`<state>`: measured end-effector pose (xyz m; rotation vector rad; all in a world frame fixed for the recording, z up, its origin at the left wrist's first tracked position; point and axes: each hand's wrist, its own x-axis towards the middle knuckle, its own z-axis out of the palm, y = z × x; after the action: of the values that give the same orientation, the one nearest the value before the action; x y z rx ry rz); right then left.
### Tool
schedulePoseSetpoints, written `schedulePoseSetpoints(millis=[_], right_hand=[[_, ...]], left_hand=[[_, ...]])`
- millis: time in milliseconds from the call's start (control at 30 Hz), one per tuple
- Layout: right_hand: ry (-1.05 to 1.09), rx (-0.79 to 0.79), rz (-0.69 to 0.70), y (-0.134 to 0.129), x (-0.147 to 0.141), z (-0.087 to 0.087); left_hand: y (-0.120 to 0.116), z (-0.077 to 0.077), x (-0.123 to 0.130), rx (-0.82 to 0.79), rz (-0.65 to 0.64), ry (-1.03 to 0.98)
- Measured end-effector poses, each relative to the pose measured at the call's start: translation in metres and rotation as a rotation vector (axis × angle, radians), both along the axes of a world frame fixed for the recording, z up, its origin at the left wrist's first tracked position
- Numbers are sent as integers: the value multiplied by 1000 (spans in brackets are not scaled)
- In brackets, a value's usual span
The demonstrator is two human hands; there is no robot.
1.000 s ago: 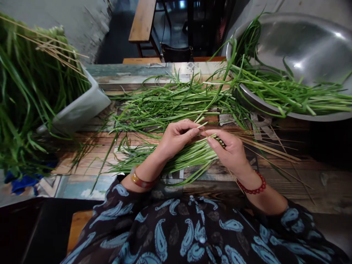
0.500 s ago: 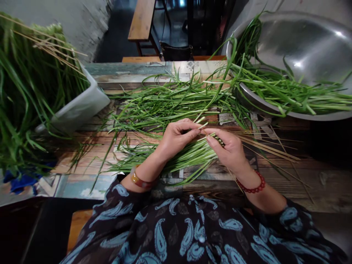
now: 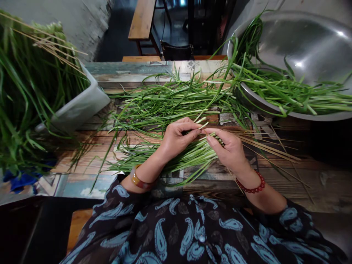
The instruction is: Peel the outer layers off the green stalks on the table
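Observation:
A bunch of garlic chives [image 3: 192,158] lies on the table under my hands, its pale cut ends toward the right. My left hand [image 3: 180,137] pinches thumb against forefinger just above the bunch. Across from it, nearly touching, my right hand [image 3: 229,148] is closed the same way. A thin tan straw strip [image 3: 204,131] shows between the two sets of fingertips. A few pale stalk ends [image 3: 202,121] poke out by my left fingertips. More loose tan strips [image 3: 269,148] spread over the table right of my right hand.
Loose chives [image 3: 176,99] form a wide pile behind my hands. A large metal basin [image 3: 310,40] with more chives stands at right. On the left, a white plastic bin [image 3: 82,106] overflows with chives, strips lying on top. A blue cloth-like item [image 3: 20,183] is at the left edge.

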<state>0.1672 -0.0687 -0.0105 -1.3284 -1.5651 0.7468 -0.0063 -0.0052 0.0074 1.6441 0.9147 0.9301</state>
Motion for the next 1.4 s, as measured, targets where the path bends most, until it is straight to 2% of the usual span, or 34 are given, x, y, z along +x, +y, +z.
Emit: schedulePoseSetpoints(millis=[400,633,733,867,967,1167,1400], right_hand=[[8,20,12,1,0,-2],[-17,-11,21,1,-2,0],[-9,-19,11,1,-3,-5],[75,-16,-42,-1,-3,-14],[102,-7,-33,-2,-4,-16],[8,20,6,-3,-3,-8],[0,39,-17,-1,-3,-11]], left_hand=[[1,-4,-3,134,-36,75],[4,-3,-6,191,-115,148],[5,-2,-7,166,-128,147],[6,2,-8,53,-93,110],[6,4,-8,-5,-87,86],[4,2,-6,60,-45,97],[3,2,-5,82,-60,102]])
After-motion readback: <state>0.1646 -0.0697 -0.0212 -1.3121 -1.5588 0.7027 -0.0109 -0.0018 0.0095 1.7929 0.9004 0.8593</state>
